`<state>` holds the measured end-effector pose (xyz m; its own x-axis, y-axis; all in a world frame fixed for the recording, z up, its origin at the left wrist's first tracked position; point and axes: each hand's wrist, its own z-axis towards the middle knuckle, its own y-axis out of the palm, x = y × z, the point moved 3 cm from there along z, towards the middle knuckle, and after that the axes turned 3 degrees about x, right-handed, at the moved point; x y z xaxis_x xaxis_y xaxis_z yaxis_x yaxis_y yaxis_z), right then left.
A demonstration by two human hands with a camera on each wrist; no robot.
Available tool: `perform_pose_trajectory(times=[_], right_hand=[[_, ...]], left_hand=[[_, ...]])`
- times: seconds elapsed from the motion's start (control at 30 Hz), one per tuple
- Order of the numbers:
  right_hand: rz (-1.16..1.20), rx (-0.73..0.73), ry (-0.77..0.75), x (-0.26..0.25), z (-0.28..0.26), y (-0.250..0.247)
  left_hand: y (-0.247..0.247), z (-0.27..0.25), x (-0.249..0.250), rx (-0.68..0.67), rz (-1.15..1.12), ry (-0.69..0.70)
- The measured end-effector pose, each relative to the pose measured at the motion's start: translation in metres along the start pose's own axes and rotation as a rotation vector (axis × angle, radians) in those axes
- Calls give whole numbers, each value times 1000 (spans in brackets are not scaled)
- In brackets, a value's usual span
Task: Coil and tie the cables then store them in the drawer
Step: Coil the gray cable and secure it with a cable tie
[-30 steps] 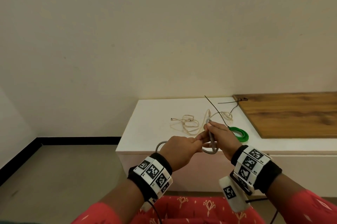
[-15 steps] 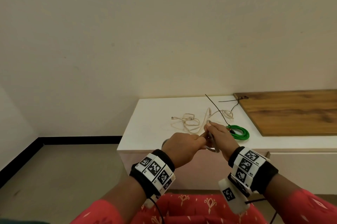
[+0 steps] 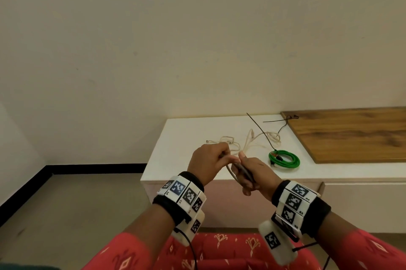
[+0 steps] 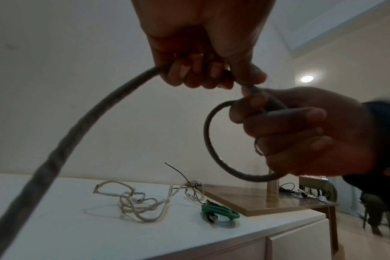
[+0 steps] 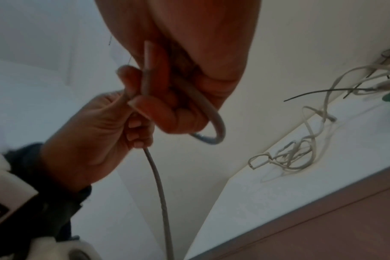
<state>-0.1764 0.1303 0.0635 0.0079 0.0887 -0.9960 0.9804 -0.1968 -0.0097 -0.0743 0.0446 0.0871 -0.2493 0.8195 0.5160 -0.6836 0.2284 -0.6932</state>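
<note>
My left hand [image 3: 214,158] and right hand [image 3: 252,174] meet in the air in front of the white cabinet [image 3: 175,159], both curled round one grey cable [image 3: 231,174]. In the left wrist view my left hand [image 4: 203,73] grips a stretch of the grey cable [image 4: 78,126] that runs down and to the left. My right hand [image 4: 296,133] holds a small loop of it. In the right wrist view my right hand [image 5: 178,98] clasps the loop [image 5: 219,126] while the rest hangs straight down past my left hand [image 5: 105,126].
On the cabinet top lie a tangled beige cable [image 3: 248,144], a coiled green cable [image 3: 284,158] and thin black ties [image 3: 262,130]. A wooden board [image 3: 351,135] covers the right part. Cabinet fronts [image 3: 362,203] show below the top's front edge.
Both hands have risen a little. The left hand has shifted up and left along the cable, and the loop in the right hand has turned to lie along its palm.
</note>
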Motion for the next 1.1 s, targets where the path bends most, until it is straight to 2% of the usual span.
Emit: perform_pose_trajectory(times=[0.1, 0.3, 0.4, 0.5, 0.63, 0.73, 0.83, 0.97, 1.1], right_hand=[[96, -102, 27, -7, -3, 0], [347, -243, 86, -16, -3, -7], [495, -250, 119, -20, 0, -10], [595, -196, 81, -27, 1, -17], [736, -88, -33, -41, 2, -35], [798, -6, -126, -52, 2, -51], [801, -3, -190, -56, 1, -52], [717, 2, -252, -50, 3, -45], [607, 27, -311, -43, 6, -43]], left_hand=[[1, 2, -5, 0, -231, -77], [10, 3, -14, -17, -533, -189], [14, -1, -21, 11, -662, -249], [17, -10, -30, 11, -703, -315], [26, -32, -50, -92, -556, -354], [19, -39, -61, -81, -410, -342], [12, -35, -51, -95, -169, -203], [25, -36, -22, -331, 238, 13], [30, -37, 3, -457, 390, 165]])
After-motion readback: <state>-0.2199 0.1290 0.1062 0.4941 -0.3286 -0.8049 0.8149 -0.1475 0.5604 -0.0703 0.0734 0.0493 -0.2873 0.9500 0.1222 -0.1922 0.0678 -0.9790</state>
